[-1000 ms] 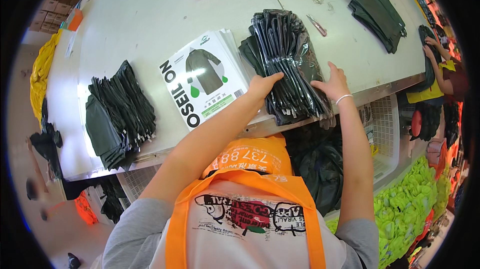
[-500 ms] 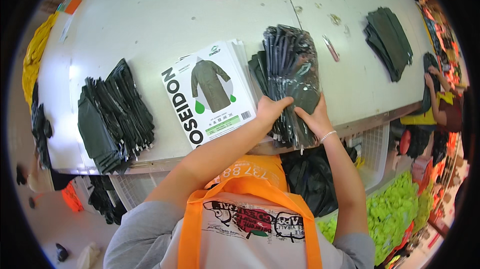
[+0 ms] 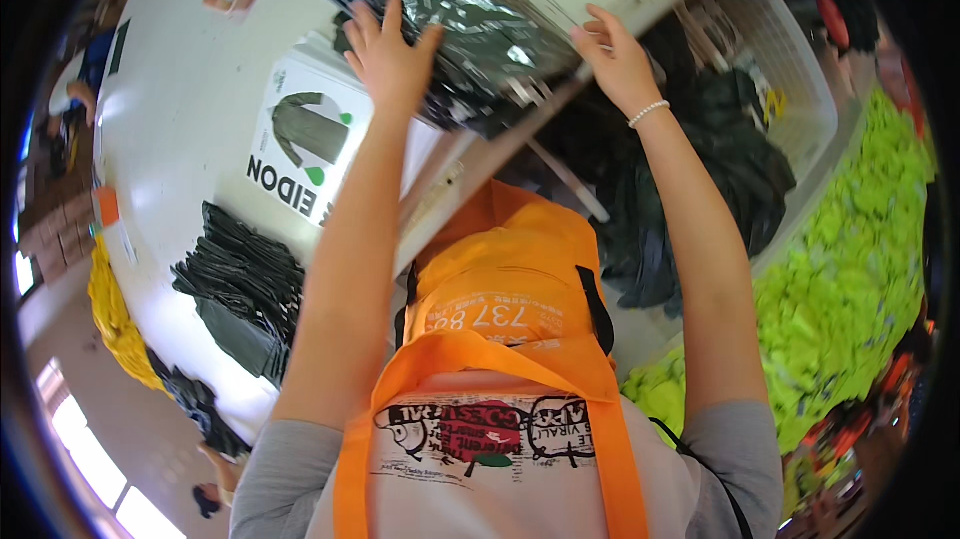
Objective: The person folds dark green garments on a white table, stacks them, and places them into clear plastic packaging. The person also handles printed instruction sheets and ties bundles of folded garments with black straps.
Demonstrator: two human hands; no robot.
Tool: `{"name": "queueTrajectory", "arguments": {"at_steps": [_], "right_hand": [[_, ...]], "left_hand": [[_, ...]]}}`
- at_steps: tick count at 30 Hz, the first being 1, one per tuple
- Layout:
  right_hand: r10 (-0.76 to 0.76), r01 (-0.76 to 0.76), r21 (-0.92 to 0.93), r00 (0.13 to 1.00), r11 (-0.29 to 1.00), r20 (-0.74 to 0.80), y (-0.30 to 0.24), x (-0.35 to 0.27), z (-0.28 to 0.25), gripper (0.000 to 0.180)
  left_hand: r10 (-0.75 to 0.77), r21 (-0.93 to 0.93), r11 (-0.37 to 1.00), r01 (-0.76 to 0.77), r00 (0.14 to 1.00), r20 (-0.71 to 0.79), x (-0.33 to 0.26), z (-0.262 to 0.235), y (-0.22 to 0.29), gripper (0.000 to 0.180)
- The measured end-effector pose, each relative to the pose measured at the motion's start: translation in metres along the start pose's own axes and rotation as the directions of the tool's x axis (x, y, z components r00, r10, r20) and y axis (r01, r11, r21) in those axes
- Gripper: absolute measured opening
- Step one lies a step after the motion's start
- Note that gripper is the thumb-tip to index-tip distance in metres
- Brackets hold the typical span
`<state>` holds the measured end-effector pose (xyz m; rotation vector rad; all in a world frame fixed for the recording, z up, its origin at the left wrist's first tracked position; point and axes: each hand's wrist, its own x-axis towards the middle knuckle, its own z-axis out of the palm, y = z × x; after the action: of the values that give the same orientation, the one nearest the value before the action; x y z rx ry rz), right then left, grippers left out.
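Note:
A stack of dark green folded garments in clear plastic bags (image 3: pixel 470 29) lies at the edge of the white table (image 3: pixel 190 109). My left hand (image 3: pixel 388 54) presses flat on the stack's left side. At the stack's right end my right hand (image 3: pixel 615 59), with a bead bracelet at the wrist, grips the edge over the table rim. A white printed card showing a green coat (image 3: pixel 305 154) lies just left of the stack.
Another pile of dark bagged garments (image 3: pixel 245 289) sits on the table nearer me. A white basket of dark garments (image 3: pixel 760 109) stands under the table edge, with bright yellow-green cloth (image 3: pixel 850 269) to its right. A yellow bundle (image 3: pixel 110 309) hangs off the table's left.
The view has swung and tilted strongly. Both hands stayed on the bagged stack, now spread wider apart, left on top and right at its end by the table edge.

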<state>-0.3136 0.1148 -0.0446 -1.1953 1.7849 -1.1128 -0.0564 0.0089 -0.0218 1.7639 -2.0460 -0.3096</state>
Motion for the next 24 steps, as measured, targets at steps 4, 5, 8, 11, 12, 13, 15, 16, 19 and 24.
{"name": "queueTrajectory", "arguments": {"at_steps": [4,5,8,11,12,13,15,16,19,24], "right_hand": [[0.213,-0.143,0.238,0.929,0.961,-0.302,0.100,-0.110,-0.052,0.038],[0.311,-0.235,0.255,0.895,0.938,-0.321,0.121,-0.148,-0.062,0.036],[0.391,-0.325,0.234,0.852,0.916,-0.348,0.161,-0.259,-0.061,0.029],[0.591,-0.472,0.393,0.758,0.789,-0.276,0.186,-0.360,-0.037,0.025],[0.652,-0.522,0.440,0.725,0.731,-0.223,0.203,-0.385,-0.026,0.023],[0.681,-0.538,0.460,0.693,0.706,-0.236,0.222,-0.408,-0.011,0.021],[0.684,-0.562,0.448,0.709,0.695,-0.171,0.238,-0.427,0.005,0.021],[0.686,-0.573,0.444,0.712,0.689,-0.146,0.239,-0.426,0.011,0.022],[0.603,-0.537,0.390,0.795,0.748,-0.063,0.264,-0.404,0.041,0.021],[0.412,-0.444,0.067,0.870,0.894,0.273,0.414,-0.312,0.208,0.021]], "left_hand": [[0.316,0.132,0.945,-0.298,0.937,-0.146,0.012,0.005,0.015,0.060],[0.465,0.017,0.881,-0.474,0.857,-0.221,0.011,-0.002,0.034,0.056],[0.384,-0.186,0.919,-0.348,0.898,0.216,0.041,0.012,0.007,0.038],[0.105,0.028,0.991,-0.128,0.906,0.410,0.033,-0.001,0.063,0.050],[0.286,0.105,0.942,-0.319,0.925,0.249,0.023,0.003,0.061,0.051],[0.471,0.205,0.852,-0.481,0.877,0.101,0.017,0.015,0.056,0.052],[0.534,-0.274,0.820,-0.503,0.844,0.049,0.017,0.023,0.042,0.042],[0.569,-0.350,0.793,-0.498,0.811,0.134,0.017,0.022,0.038,0.040],[0.627,-0.437,0.735,-0.518,0.764,0.150,0.011,0.020,0.022,0.037],[0.657,-0.405,0.719,-0.565,0.742,0.131,0.025,0.024,-0.008,0.042]]}}
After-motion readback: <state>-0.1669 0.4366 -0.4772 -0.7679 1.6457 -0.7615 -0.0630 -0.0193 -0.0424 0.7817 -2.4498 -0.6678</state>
